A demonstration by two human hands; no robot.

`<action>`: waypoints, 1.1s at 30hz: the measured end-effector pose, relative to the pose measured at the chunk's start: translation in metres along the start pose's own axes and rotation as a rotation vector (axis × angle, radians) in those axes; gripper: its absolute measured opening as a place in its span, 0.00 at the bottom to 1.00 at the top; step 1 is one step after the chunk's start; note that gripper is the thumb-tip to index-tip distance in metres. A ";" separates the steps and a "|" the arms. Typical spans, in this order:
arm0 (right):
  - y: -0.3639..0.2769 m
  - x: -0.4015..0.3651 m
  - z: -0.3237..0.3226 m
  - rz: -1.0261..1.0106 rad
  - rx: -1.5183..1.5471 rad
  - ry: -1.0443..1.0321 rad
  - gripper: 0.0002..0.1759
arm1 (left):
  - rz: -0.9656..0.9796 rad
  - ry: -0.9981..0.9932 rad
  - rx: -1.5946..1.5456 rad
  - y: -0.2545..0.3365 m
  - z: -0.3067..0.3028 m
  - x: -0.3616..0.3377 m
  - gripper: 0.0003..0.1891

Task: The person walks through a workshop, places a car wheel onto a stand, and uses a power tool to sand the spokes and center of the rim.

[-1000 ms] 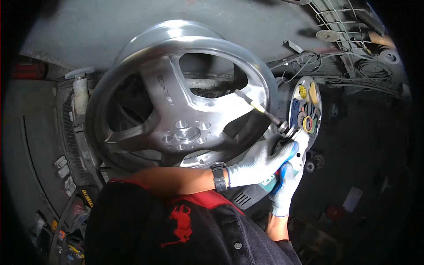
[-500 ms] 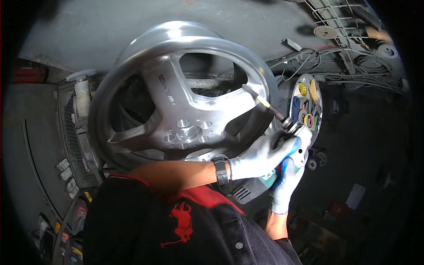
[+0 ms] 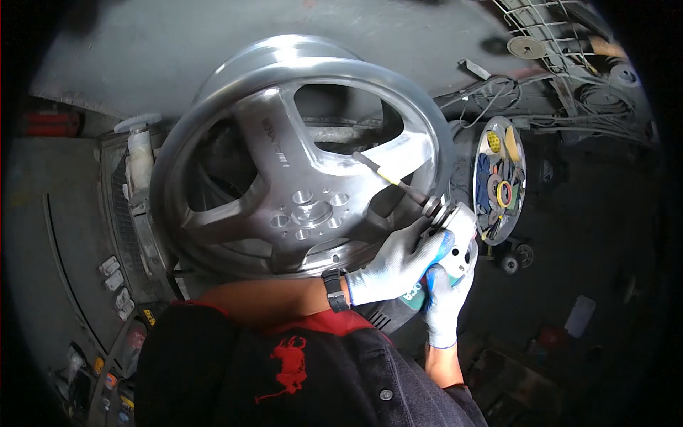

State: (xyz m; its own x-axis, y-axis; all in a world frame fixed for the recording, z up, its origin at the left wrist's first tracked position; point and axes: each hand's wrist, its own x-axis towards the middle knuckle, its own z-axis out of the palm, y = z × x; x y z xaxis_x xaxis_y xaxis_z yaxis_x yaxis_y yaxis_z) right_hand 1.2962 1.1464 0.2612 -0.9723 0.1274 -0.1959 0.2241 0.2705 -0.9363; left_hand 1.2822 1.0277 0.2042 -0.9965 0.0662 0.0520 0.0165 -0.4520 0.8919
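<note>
With your left hand (image 3: 388, 269) and right hand (image 3: 443, 302) both clamped round the grinder (image 3: 457, 226), its bit (image 3: 380, 173) sits on a spoke of the wheel (image 3: 284, 153) just beyond your fingers (image 3: 418, 245), and the metal looks largely bright, so the polishing seems well along but unfinished.

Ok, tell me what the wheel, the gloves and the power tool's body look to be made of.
The wheel: bare metal, probably aluminium alloy; dull brushed grey with bright glints on the rim.
The gloves on left hand and right hand: white knit fabric, blue coating, likely rubbery, on the fingers.
The power tool: seemingly moulded plastic, grey and teal, matte; its nose looks metallic.
</note>
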 end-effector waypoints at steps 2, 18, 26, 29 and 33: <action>-0.003 0.004 -0.004 -0.019 -0.013 0.046 0.44 | 0.025 -0.016 0.068 0.002 0.004 0.009 0.21; 0.002 -0.010 -0.001 -0.063 -0.052 0.081 0.49 | -0.092 -0.202 0.043 0.021 -0.010 0.004 0.22; 0.009 -0.002 -0.010 -0.055 -0.027 0.058 0.45 | 0.057 -0.183 0.046 -0.001 0.000 0.008 0.18; -0.004 0.008 -0.011 -0.099 -0.003 0.145 0.44 | -0.337 -0.285 -0.311 -0.003 0.012 0.039 0.22; -0.002 0.010 -0.015 -0.115 -0.005 0.175 0.45 | -0.283 -0.268 -0.303 -0.011 0.019 0.042 0.25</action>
State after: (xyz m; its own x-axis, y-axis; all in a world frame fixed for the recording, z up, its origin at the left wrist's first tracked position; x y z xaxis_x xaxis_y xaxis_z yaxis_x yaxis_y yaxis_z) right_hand 1.2871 1.1615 0.2653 -0.9653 0.2588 -0.0338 0.1130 0.2975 -0.9480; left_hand 1.2416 1.0522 0.2051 -0.9013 0.4325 -0.0239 -0.3160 -0.6188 0.7192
